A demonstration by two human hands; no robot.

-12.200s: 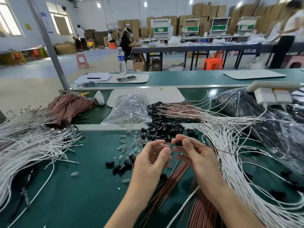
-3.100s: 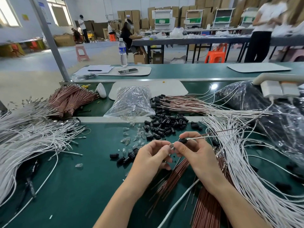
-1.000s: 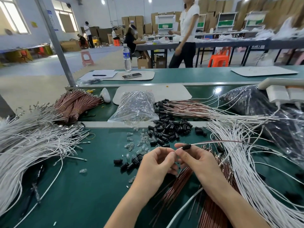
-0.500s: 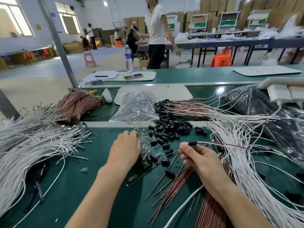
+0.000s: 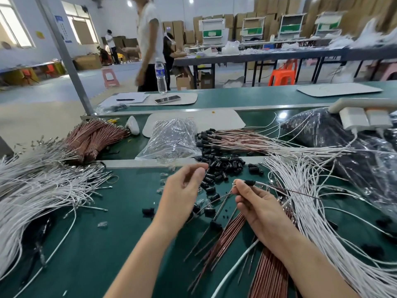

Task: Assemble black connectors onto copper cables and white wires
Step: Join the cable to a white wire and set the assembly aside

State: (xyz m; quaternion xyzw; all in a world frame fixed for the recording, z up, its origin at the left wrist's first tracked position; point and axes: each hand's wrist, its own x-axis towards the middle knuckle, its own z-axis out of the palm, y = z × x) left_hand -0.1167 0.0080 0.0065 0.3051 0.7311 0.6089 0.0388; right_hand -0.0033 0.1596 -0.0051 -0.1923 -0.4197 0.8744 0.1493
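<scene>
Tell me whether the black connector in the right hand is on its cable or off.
On: the black connector sits threaded on the cable that the right hand pinches.

a green bench carries a heap of white wires at its left and another spread at its right, a loose pile of black connectors in the middle, copper cables at the near edge, and a clear bag behind the pile, partly over a white mat.
</scene>
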